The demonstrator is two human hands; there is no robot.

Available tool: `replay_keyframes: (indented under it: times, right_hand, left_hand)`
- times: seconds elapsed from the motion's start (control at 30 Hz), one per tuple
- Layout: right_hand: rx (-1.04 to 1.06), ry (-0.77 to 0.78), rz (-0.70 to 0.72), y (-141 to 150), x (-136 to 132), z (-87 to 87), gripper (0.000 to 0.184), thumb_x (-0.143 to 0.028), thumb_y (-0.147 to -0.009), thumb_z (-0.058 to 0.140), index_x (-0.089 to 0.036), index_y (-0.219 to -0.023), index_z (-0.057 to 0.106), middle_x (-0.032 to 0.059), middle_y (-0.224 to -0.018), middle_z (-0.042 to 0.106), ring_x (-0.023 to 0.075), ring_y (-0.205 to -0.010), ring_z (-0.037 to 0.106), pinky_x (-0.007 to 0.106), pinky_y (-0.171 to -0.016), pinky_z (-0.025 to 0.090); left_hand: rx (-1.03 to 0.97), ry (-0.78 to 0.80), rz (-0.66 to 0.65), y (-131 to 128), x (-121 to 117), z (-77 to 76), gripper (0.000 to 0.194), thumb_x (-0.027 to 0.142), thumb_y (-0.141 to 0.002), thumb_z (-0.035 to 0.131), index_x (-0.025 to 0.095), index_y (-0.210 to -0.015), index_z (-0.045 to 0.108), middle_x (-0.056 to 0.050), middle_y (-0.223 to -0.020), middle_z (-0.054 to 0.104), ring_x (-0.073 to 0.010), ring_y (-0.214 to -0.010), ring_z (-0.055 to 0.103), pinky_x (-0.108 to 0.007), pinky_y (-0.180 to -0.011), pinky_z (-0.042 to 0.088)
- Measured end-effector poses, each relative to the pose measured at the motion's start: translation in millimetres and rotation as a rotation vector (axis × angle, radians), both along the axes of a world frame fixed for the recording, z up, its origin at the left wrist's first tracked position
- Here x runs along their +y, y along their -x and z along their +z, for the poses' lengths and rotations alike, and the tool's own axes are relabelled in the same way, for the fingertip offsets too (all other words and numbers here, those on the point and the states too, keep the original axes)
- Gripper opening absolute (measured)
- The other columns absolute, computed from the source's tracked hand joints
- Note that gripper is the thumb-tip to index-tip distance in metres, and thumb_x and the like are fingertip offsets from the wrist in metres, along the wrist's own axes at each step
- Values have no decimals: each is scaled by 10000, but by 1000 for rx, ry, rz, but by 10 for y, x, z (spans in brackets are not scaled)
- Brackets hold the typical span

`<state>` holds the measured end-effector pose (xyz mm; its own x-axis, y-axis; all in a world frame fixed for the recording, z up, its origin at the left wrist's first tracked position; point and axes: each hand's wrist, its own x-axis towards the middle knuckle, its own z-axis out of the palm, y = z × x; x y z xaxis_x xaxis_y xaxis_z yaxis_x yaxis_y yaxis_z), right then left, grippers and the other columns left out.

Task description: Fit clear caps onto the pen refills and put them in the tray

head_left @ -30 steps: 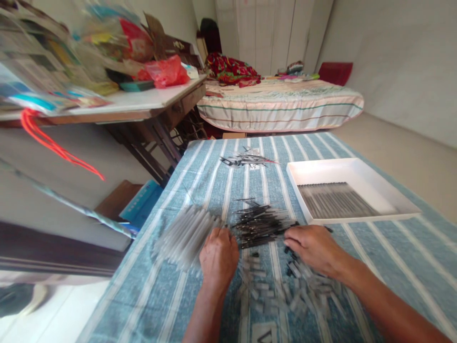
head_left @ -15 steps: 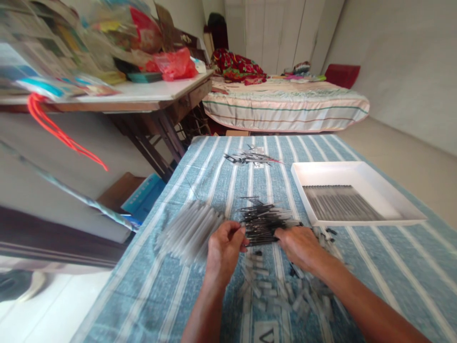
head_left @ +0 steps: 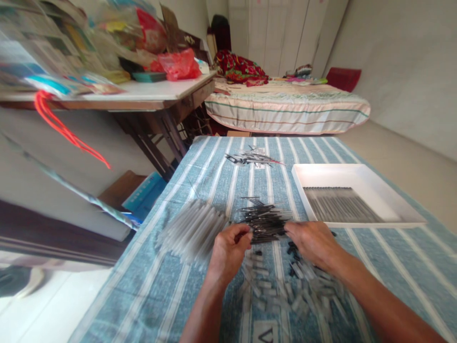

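A loose pile of dark pen refills [head_left: 267, 220] lies between my hands on the striped cloth. My left hand [head_left: 232, 245] is closed in a pinch at the pile's left ends; what its fingertips grip is too small to make out. At the opposite ends, my right hand [head_left: 310, 240] pinches a refill, its fingers partly hiding the tip. Translucent pen barrels [head_left: 196, 231] lie stacked side by side left of my left hand. Short clear caps [head_left: 303, 295] are scattered in front, with small black plugs [head_left: 293, 251] beneath my right hand.
A white box [head_left: 357, 223] holding a row of pens [head_left: 339, 205] stands at the right. Further back lies a small heap of thin dark and red pieces [head_left: 252, 157]. A cluttered side table [head_left: 157, 95] is at the left, a bed [head_left: 285, 112] beyond.
My left hand has moved from the barrels rightward to the refills' left ends. My right hand reached into the refills, then drew back slightly to the right. The view shifted a little.
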<state>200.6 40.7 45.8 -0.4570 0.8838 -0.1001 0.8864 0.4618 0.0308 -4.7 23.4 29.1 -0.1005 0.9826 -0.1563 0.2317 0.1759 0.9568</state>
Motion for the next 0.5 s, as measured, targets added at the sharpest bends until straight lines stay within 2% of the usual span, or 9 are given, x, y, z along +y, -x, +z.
replay_keyframes:
  times: [0.27, 0.5]
  right_hand:
    - [-61, -19, 73, -29, 14, 145, 201, -80, -812, 424, -195, -864, 580, 33, -744, 665, 175, -694, 618, 262, -528, 276]
    - [-72, -18, 165, -45, 4, 230, 215, -53, -813, 426, -177, -891, 585, 77, -770, 653, 205, -729, 602, 273, -603, 346]
  left_hand:
    - [46, -53, -198, -28, -47, 56, 148, 206, -710, 570, 138, -781, 680, -5, -603, 593, -125, -534, 538, -213, -489, 412]
    - [131, -88, -374, -17, -65, 48, 150, 190, -726, 542, 164, -744, 688, -15, -649, 599, -133, -577, 541, -211, -517, 418]
